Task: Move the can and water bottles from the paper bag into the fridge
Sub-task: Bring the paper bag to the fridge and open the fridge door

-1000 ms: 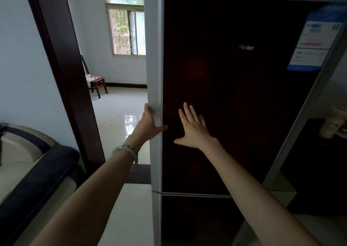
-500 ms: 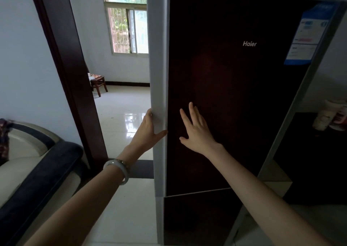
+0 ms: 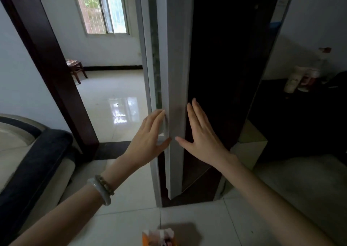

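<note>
The tall fridge door [image 3: 176, 57] stands partly swung out, its grey edge facing me and its dark glossy front [image 3: 225, 57] turned to the right. My left hand [image 3: 148, 142] holds the door's left edge, fingers curled behind it and thumb on the grey edge. My right hand [image 3: 202, 138] lies flat with fingers spread on the dark front. The top of the orange and white paper bag [image 3: 159, 237] shows on the floor at the bottom centre. No can or bottle is visible, and the fridge's inside is hidden.
A dark-trimmed sofa [image 3: 33, 161] sits at the left beside a dark door frame [image 3: 47, 57]. A small stool [image 3: 75, 69] stands in the far room. At the right, a dark cabinet [image 3: 300, 123] carries cups [image 3: 293, 80].
The fridge door has swung out toward me, from showing its full front to showing its edge. Both hands stayed on it. The view dropped and the paper bag came into sight.
</note>
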